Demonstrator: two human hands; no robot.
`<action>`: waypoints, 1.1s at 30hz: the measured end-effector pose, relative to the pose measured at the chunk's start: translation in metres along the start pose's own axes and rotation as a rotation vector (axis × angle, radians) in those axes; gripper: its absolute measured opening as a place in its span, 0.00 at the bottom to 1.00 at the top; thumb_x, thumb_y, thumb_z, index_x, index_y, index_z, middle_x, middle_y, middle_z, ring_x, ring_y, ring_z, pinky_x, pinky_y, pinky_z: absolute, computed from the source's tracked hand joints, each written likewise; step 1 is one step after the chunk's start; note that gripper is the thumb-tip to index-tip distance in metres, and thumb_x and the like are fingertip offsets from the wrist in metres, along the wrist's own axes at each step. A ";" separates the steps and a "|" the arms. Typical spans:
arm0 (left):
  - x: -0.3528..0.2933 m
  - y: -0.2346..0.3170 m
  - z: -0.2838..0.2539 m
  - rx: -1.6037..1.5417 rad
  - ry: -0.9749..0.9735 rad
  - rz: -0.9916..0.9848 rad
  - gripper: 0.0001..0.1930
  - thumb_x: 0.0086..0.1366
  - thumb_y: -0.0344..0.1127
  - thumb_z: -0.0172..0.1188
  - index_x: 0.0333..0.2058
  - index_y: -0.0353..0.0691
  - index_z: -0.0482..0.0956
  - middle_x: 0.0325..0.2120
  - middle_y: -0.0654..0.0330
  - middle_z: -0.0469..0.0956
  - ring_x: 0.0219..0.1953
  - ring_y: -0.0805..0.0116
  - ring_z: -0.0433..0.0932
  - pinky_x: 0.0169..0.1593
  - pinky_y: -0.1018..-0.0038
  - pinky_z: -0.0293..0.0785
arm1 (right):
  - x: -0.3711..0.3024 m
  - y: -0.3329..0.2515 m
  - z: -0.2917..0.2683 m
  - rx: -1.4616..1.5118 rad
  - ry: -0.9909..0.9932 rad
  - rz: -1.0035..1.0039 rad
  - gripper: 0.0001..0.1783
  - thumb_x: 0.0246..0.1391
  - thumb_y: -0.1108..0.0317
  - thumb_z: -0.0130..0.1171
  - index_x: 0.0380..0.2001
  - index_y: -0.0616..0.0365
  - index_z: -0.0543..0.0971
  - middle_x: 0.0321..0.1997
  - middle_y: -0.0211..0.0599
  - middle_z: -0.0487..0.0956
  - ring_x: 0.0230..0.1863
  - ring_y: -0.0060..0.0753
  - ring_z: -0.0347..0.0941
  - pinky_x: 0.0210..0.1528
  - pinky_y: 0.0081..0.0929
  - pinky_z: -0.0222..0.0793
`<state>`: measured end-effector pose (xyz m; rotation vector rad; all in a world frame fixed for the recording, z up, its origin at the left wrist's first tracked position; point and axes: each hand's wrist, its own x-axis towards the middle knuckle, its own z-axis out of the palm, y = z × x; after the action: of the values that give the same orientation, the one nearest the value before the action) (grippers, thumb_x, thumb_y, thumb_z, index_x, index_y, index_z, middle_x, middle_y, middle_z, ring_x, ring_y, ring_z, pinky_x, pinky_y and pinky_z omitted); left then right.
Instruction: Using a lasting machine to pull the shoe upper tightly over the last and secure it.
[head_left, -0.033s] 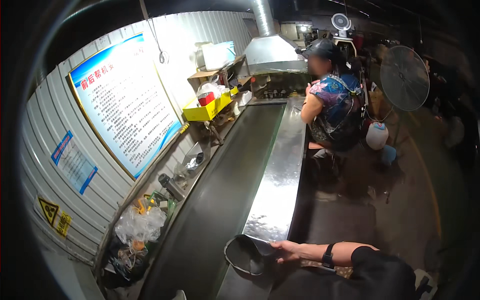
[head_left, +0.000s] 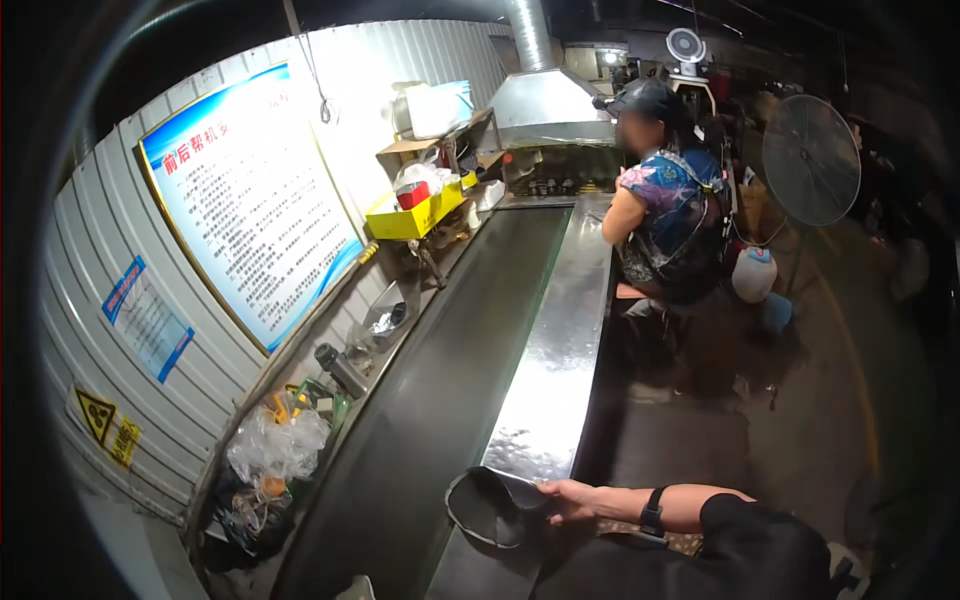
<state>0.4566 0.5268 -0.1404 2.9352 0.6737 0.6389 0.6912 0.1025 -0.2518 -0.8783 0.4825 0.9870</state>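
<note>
My right hand (head_left: 570, 502) reaches in from the lower right, a black band around its wrist. Its fingers are closed at the edge of a dark grey hollow piece (head_left: 484, 508). That piece has a wide round mouth with a thin paler rim, and its exact kind cannot be made out. It is over the near end of the shiny metal strip (head_left: 545, 400), which runs beside a long dark belt (head_left: 440, 360). My left hand does not show. A small pale object (head_left: 358, 588) pokes up at the lower edge, mostly cut off.
Another person (head_left: 665, 200) is at the far right side of the belt, near a metal hood (head_left: 552, 105). Along the left wall are a yellow box (head_left: 405, 222), a dark flask (head_left: 340, 370) and clear plastic bags (head_left: 280, 445). A large round fan (head_left: 810, 160) stands at right.
The view has shifted very slightly. My right hand keeps its hold on the dark grey hollow piece, and nothing else has visibly moved.
</note>
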 end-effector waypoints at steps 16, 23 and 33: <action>-0.049 0.220 0.062 -0.265 0.034 0.539 0.24 0.41 0.42 0.64 0.42 0.46 0.81 0.53 0.48 0.67 0.58 0.44 0.62 0.62 0.42 0.57 | -0.056 -0.028 -0.035 0.036 -0.008 -0.192 0.15 0.68 0.52 0.51 0.53 0.40 0.75 0.50 0.23 0.80 0.51 0.27 0.75 0.46 0.40 0.75; -0.078 0.249 0.090 -0.249 -0.135 0.612 0.26 0.43 0.43 0.75 0.45 0.56 0.82 0.54 0.55 0.68 0.60 0.52 0.61 0.66 0.43 0.55 | -0.052 -0.023 -0.040 0.138 -0.028 -0.241 0.12 0.70 0.52 0.50 0.48 0.42 0.76 0.49 0.26 0.81 0.51 0.32 0.79 0.51 0.47 0.79; -0.089 0.258 0.103 -0.635 -0.244 0.486 0.18 0.57 0.39 0.70 0.46 0.45 0.81 0.50 0.53 0.76 0.56 0.54 0.72 0.65 0.50 0.61 | -0.067 -0.032 -0.038 0.089 0.109 -0.371 0.16 0.70 0.53 0.53 0.52 0.48 0.79 0.48 0.25 0.82 0.48 0.26 0.78 0.50 0.35 0.76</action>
<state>0.5299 0.2589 -0.2300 2.4889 -0.2454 0.4029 0.6874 0.0286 -0.2126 -0.9049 0.4329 0.5773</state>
